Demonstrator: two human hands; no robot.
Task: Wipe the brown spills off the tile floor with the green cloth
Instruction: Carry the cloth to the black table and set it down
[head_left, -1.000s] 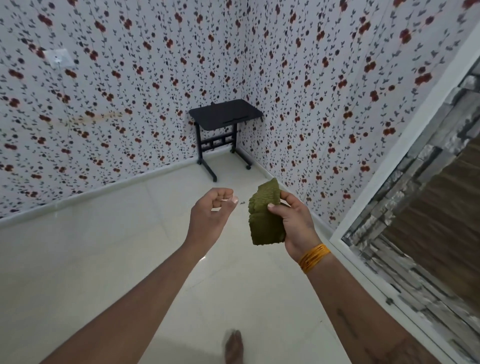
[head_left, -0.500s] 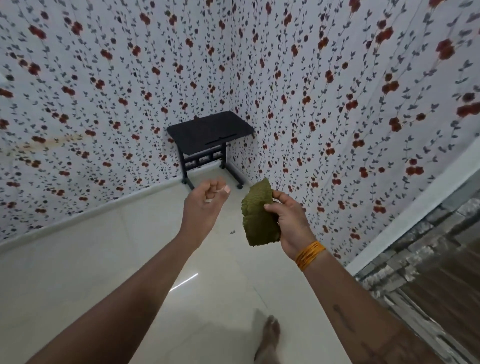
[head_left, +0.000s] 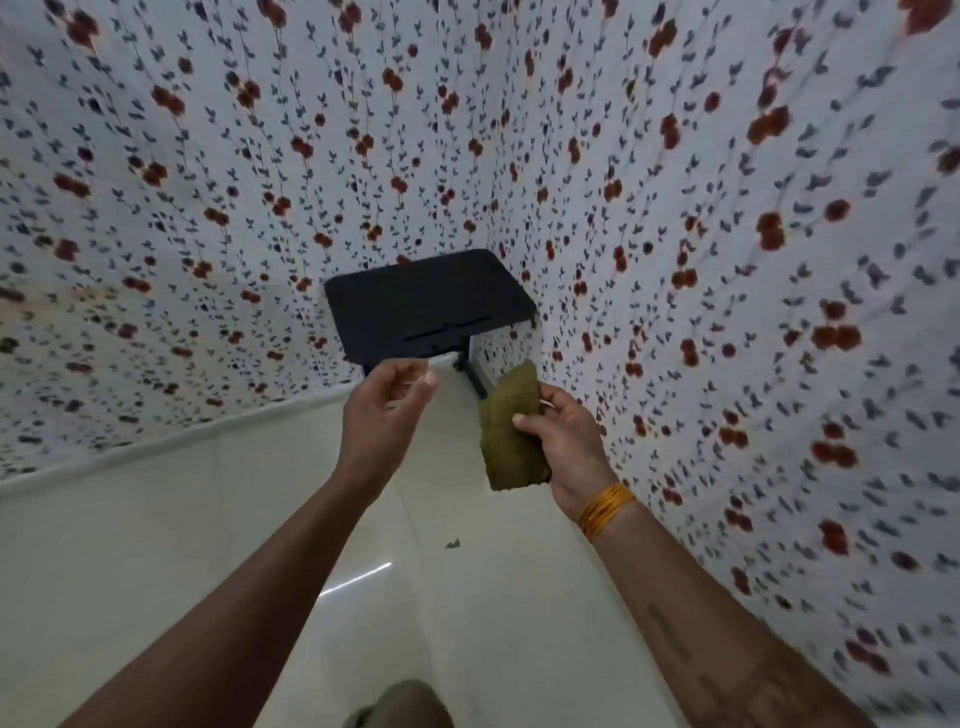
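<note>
My right hand (head_left: 563, 441) grips a folded green cloth (head_left: 509, 436), held upright in the air in front of me. My left hand (head_left: 387, 410) hovers beside it, a short gap away, fingers loosely curled and holding nothing. On the pale tile floor (head_left: 156, 545) below the cloth lies one small dark speck (head_left: 453, 544). No larger brown spill shows in this view.
A small black table (head_left: 426, 301) on a black frame stands in the far corner. Walls with red flower wallpaper (head_left: 727, 260) close in at the left and right. A knee or foot (head_left: 405, 706) shows at the bottom edge.
The view has moved closer to the corner and the black table. The door frame at the right has left the view. Both hands keep their pose, cloth still in the right.
</note>
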